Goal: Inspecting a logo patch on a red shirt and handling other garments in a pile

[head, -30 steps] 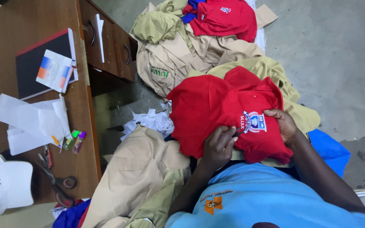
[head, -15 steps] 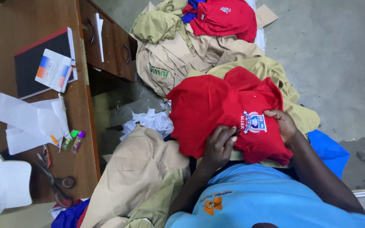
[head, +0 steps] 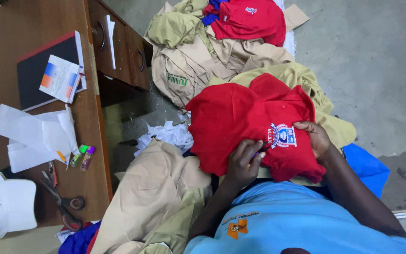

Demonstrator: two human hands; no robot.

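We held a red shirt on our lap beside a wooden desk.

At the left, scissors point(head: 64, 207), white papers point(head: 34, 136) and a black notebook point(head: 48, 70) lay on the desk point(head: 24, 28). Our left hand point(head: 244, 162) pinched the red shirt point(head: 240, 122) near its crest point(head: 282, 136); our right hand point(head: 315, 137) gripped the fabric beside it. Khaki garments point(head: 189, 70) lay beyond.

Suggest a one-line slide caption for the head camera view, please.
Both hands, left hand and right hand, grip a red shirt at its embroidered badge, beside a wooden desk.
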